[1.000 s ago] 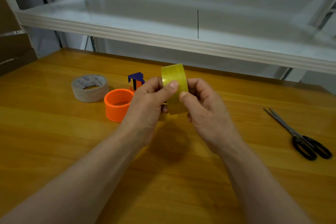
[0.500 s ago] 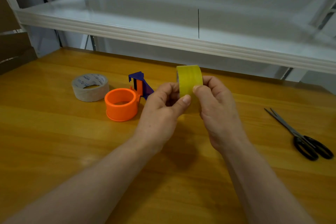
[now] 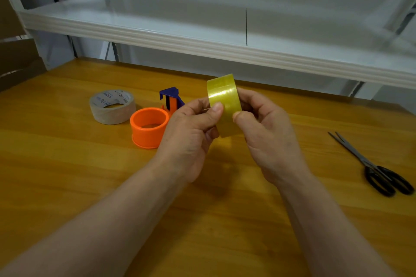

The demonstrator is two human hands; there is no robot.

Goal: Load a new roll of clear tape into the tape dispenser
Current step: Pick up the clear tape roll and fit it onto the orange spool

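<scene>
While my left hand [image 3: 191, 135] and right hand [image 3: 270, 135] pinch the tape roll [image 3: 222, 94] above the tabletop [image 3: 67, 164], it seems light, stiff, slick; safest held by its rims.

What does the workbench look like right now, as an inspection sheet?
Surface: wooden table.
Job's things: clear tape roll held above the table; orange-and-blue tape dispenser standing left of it, empty.
Clutter: grey tape roll beside the dispenser; scissors at right.
Hands: left hand and right hand both pinch the roll, thumbs on its face.
Cables: nothing seen.
Surroundings: white shelf behind; cardboard far left.
</scene>
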